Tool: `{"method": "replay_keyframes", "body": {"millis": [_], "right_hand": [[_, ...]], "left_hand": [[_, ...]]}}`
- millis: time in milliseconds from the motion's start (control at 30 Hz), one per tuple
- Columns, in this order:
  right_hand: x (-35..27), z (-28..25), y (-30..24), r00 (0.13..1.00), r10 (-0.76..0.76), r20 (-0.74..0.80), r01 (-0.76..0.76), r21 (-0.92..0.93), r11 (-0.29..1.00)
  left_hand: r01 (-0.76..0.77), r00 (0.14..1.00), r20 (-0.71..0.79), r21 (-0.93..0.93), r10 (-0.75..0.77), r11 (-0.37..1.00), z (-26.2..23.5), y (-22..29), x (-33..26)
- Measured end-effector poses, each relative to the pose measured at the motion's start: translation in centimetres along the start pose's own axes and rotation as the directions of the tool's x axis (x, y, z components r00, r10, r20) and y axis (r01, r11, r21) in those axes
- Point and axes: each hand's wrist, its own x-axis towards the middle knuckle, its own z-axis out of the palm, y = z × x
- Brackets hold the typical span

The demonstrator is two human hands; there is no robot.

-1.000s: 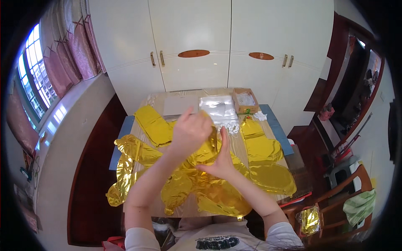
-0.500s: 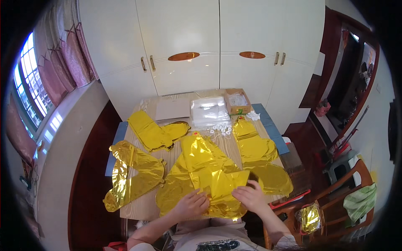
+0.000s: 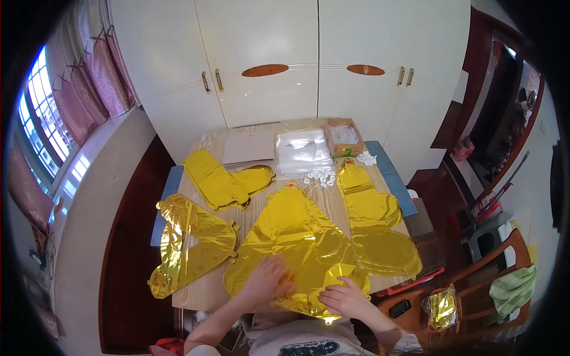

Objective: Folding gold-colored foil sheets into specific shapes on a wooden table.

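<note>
A large gold foil balloon (image 3: 300,237), flat and uninflated, lies spread over the near middle of the table, a red spot at its far tip. My left hand (image 3: 265,280) is over its lower left part, slightly blurred, with the fingers apart and nothing in them. On its lower right part rests my right hand (image 3: 345,298), fingers stretched out over the creased foil. Beside it on the left lie a flat gold foil piece (image 3: 193,246) and, farther back, a folded one (image 3: 222,181). Another long gold foil piece (image 3: 374,207) lies on the right.
Along the table's back are a grey-beige board (image 3: 249,148), a stack of clear plastic bags (image 3: 304,153) and a cardboard box (image 3: 344,137). Small white rings with string (image 3: 319,178) lie before them. A wooden chair (image 3: 504,279) with a green cloth stands at right.
The raised, folded part of the large foil balloon has come down flat. Both hands have let go of the fold; the left moved slightly left, and the right moved lower. The view shifted a little.
</note>
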Motion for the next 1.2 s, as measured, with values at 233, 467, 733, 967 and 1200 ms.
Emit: {"method": "replay_keyframes", "body": {"millis": [233, 467, 733, 967, 1200], "right_hand": [[4.6, 0.5, 7.4, 0.963, 0.243, 0.119, -0.251, 0.061, 0.966], [6.9, 4.7, 13.3, 0.928, 0.341, 0.148, -0.322, -0.138, 0.936], [7.3, 4.9, 13.3, 0.926, 0.341, 0.161, -0.329, -0.098, 0.939], [7.1, 5.4, 14.4, 0.929, 0.346, 0.129, -0.347, -0.013, 0.938], [7.4, 5.6, 14.7, 0.914, 0.362, 0.184, -0.367, -0.005, 0.93]], "left_hand": [[0.077, 0.993, -0.1, 0.243, -0.054, 0.967, 3.4, -4.0, 6.1], [0.077, 0.997, -0.026, 0.326, -0.073, 0.942, 4.2, -4.0, 4.7], [0.07, 0.996, 0.022, 0.309, -0.081, 0.948, 4.1, -3.0, 4.0], [0.046, 0.999, 0.002, 0.309, -0.049, 0.95, 4.5, -3.9, 6.1], [0.037, 0.999, 0.02, 0.311, -0.046, 0.95, 4.3, -4.0, 6.2]]}}
